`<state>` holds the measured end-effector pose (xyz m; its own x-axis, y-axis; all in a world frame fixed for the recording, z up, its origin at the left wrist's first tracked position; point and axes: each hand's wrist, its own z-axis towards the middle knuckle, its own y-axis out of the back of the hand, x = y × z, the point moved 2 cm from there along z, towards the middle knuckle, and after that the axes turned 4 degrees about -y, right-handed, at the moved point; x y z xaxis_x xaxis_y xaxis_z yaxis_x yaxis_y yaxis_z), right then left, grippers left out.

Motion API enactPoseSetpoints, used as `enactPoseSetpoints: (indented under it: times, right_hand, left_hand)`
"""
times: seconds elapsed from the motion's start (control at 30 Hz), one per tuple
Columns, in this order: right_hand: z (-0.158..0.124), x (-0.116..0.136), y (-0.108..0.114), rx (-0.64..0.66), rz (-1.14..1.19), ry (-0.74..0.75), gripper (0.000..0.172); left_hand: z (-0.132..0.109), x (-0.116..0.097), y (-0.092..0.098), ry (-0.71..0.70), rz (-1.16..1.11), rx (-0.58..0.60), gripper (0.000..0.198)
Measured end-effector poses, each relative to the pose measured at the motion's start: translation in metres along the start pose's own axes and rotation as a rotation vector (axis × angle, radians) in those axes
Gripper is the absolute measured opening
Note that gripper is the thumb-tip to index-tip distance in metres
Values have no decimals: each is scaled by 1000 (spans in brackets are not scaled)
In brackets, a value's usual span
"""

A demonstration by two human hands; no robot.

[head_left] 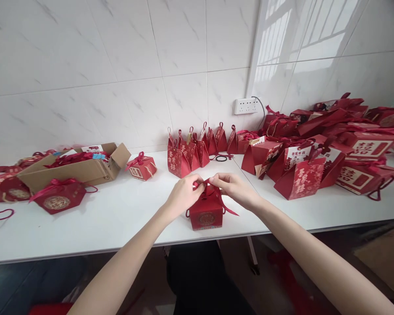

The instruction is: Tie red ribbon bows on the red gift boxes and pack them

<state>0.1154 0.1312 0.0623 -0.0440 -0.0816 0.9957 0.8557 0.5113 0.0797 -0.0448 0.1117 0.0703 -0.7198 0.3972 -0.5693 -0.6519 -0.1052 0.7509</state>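
A small red gift box (206,214) with a gold round emblem stands near the front edge of the white table (124,214). A red ribbon (213,192) sits on top of the box, one tail hanging to the right. My left hand (184,194) pinches the ribbon from the left. My right hand (233,187) pinches it from the right. Both hands meet just above the box lid, fingers closed on the ribbon.
A row of red pyramid-shaped boxes (190,153) stands behind. A small cube box (142,167) and an open cardboard carton (82,168) lie left. A hexagonal red box (57,197) lies in front of the carton. Many red boxes (328,148) pile up on the right. A black hair tie (221,158) lies on the table.
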Motion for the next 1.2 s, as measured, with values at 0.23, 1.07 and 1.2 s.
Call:
enactPoseSetpoints:
  times: [0.23, 1.07, 1.2]
  right_hand:
    - [-10, 7, 17, 15, -273, -3, 35]
    - [2, 6, 19, 125, -55, -143, 21]
    - [3, 0, 12, 167, -85, -127, 17]
  left_hand:
    - [-1, 1, -1, 140, -282, 125, 18]
    - [-3, -3, -7, 8, 204, -120, 7]
    - [-5, -5, -4, -1, 224, -161, 4]
